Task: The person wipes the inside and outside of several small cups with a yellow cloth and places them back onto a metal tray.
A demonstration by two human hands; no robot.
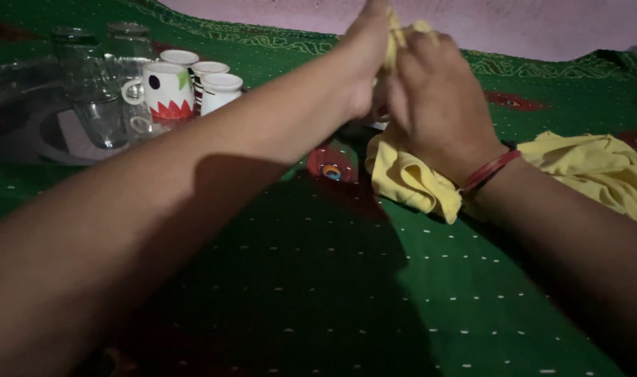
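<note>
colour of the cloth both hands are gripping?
Yellow cloth, plain with no pattern, seen in the head view, held by left hand and right hand.

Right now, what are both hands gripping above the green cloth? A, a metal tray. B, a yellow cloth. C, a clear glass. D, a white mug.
B: the left hand and the right hand close together on the yellow cloth, which hangs down from them.

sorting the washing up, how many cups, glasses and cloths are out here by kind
white cups: 4
clear glasses: 3
yellow cloths: 2
total: 9
</note>
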